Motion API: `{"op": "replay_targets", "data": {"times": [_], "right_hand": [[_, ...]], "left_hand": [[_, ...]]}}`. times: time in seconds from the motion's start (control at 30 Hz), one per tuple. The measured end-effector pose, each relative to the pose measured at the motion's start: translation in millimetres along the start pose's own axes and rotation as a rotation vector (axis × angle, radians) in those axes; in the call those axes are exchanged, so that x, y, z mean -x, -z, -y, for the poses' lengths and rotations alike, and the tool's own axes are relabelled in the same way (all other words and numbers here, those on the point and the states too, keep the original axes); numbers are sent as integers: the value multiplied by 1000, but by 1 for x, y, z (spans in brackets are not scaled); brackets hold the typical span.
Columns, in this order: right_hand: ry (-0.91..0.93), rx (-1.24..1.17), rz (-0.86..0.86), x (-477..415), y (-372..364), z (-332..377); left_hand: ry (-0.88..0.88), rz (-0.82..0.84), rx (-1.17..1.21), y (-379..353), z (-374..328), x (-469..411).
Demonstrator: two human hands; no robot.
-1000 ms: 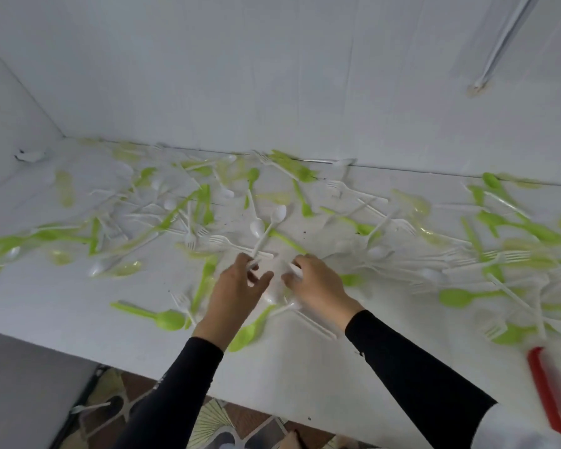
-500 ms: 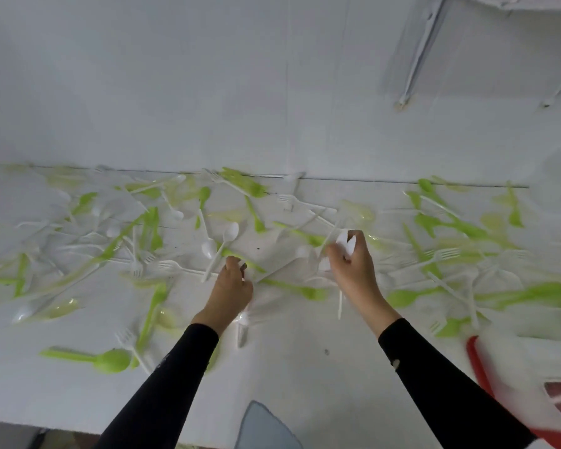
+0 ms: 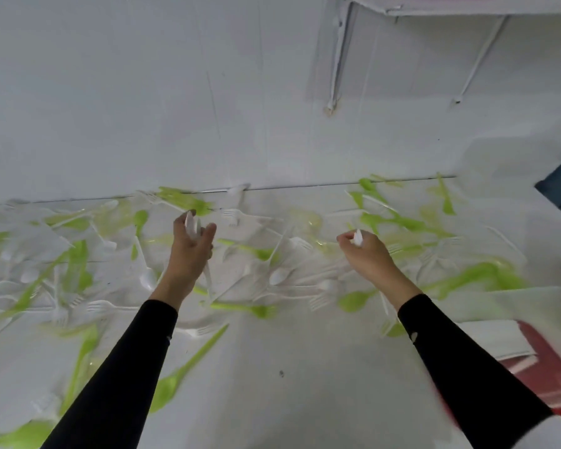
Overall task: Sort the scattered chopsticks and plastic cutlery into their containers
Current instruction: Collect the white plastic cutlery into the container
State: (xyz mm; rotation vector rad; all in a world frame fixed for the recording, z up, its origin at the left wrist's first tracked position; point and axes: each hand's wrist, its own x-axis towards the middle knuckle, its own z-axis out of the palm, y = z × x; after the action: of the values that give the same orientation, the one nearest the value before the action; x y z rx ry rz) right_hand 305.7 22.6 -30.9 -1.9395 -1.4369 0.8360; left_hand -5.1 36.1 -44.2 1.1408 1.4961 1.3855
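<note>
1. Head view, hands: The left hand was raised above the desk, left of centre. Its grip was closed round several white cutlery pieces, whose ends stood up past the fingers. The right hand, off to the right, pinched one small white piece between thumb and fingers. What kind of piece it was could not be told.
2. Head view, task items: White and green plastic cutlery lay scattered and overlapping across the far half of the desk, from left edge to right. A green spoon lay near the right wrist. No chopsticks could be made out, as the frame was blurred.
3. Head view, containers: A red container sat at the near right edge, partly under a white cover. Its contents were unclear.
4. Risks, as judged: The left bundle was loosely fanned, so a piece could slip during the carry. The overlapping pieces could snag and drag neighbours off the desk. White pieces on a white desk could be missed. The cover could block the drop.
</note>
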Motion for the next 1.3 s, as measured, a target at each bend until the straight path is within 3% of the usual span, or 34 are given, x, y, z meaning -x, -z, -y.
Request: {"op": "replay_targets", "data": {"times": [0.13,0.23,0.37,0.5,0.7,0.87,0.93,1.03,1.3], "right_hand": [[25,489,271,4,-18,-20],[76,663,329,9,-23,-26],[120,716,382,10,-26,-30],[172,594,325,9,-20,-26],[198,450,184,2,-2,-3],[100,736,381,3,-2,-10],[70,800,339,7,-14,-19],[90,744,202,15,-31,-28],[123,532,159,19,-23,-24]], "left_hand": [[-143,144,-416,-27,7,-6],[-280,242,-706,-38,21,-3],[-297,357,-846,-41,46,-5],[-275,450,-913,-45,59,-7],[-264,419,-962,-48,61,-8],[-434,265,-901,-42,47,-19],[-483,242,-901,-42,36,-21],[-474,210,-822,-45,23,-23],[-394,234,-593,-78,-5,-17]]}}
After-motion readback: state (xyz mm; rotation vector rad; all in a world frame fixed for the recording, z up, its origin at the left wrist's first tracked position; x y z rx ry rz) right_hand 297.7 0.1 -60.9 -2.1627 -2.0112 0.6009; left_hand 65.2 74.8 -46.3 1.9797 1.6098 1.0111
